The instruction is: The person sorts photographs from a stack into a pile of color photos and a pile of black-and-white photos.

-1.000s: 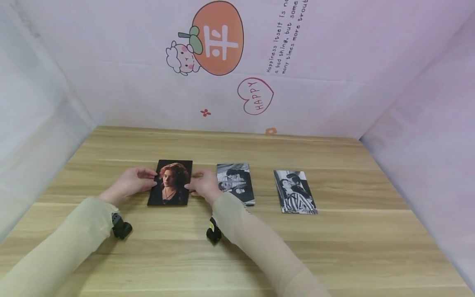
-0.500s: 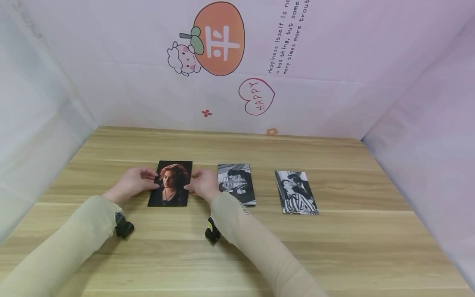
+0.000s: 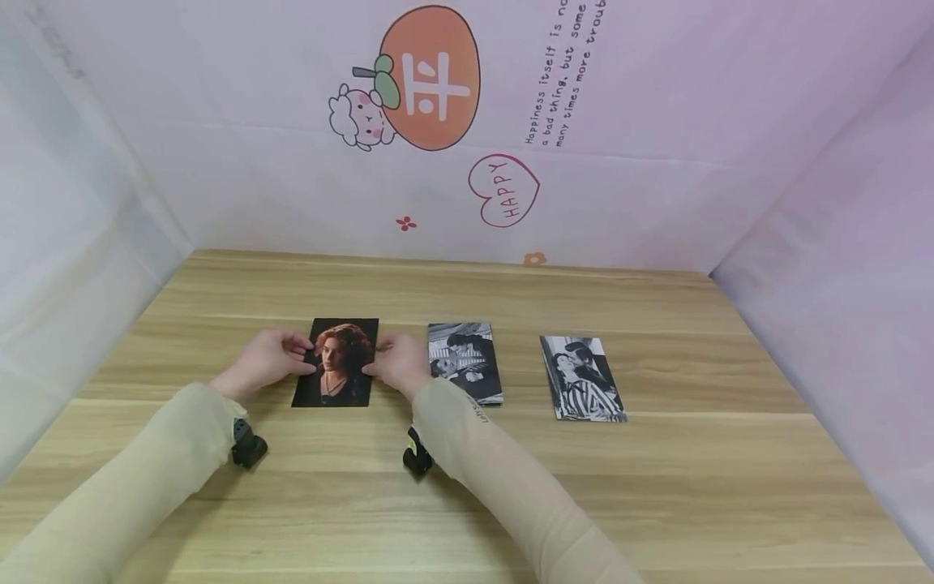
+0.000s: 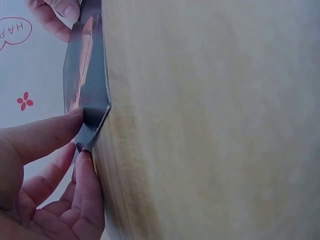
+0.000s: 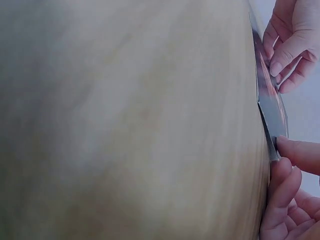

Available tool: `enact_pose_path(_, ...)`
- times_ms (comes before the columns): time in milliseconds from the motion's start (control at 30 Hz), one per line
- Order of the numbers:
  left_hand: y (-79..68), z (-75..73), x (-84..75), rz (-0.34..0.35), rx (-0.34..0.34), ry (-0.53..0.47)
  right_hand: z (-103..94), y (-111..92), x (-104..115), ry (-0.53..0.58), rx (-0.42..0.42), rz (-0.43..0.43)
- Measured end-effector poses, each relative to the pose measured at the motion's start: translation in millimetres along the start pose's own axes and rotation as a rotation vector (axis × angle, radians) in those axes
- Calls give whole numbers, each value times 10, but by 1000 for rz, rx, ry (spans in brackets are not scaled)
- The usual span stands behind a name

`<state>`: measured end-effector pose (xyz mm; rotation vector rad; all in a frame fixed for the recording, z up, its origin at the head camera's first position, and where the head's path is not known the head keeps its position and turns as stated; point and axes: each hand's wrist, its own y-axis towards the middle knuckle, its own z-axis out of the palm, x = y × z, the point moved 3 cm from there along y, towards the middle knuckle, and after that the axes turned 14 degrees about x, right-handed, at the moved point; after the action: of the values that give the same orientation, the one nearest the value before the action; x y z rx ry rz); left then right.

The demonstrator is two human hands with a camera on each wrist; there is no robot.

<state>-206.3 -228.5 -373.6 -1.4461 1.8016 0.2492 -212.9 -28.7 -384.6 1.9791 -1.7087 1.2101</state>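
A dark photo card (image 3: pixel 341 381) with a colour portrait of a person with reddish curly hair lies close over the wooden table in the head view. My left hand (image 3: pixel 264 362) pinches its left edge, and my right hand (image 3: pixel 401 362) pinches the right edge. Seen from the left wrist, the thumb presses the face of the photo card (image 4: pixel 92 75) while the index fingertip (image 4: pixel 86 162) sits at its edge. The right wrist view has the same grip on the other side, with the right thumb (image 5: pixel 295 150) on the card's face.
Right of my right hand lies a small stack of black-and-white photo cards (image 3: pixel 467 361). Farther right is another black-and-white photo card (image 3: pixel 582 380), slightly turned. The wooden table (image 3: pixel 700 503) ends at a printed white cloth (image 3: pixel 620 203) behind, with cloth sides left and right.
My left hand has shifted slightly to the right, and its thumb reaches a little farther onto the portrait card. The card's far edge sits slightly nearer me. Both hands keep their pinch.
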Motion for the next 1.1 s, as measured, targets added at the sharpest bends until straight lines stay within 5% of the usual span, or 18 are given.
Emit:
enact_pose_path(500,11,-3,-6,11,10,50,59,145,-72,-77,-7,-3)
enact_pose_path(800,-17,-4,9,26,14,42,20,14,-9,24,17,-1)
enact_pose_path(1100,-63,-51,-85,22,-7,5,-82,-129,59,258,134,-115)
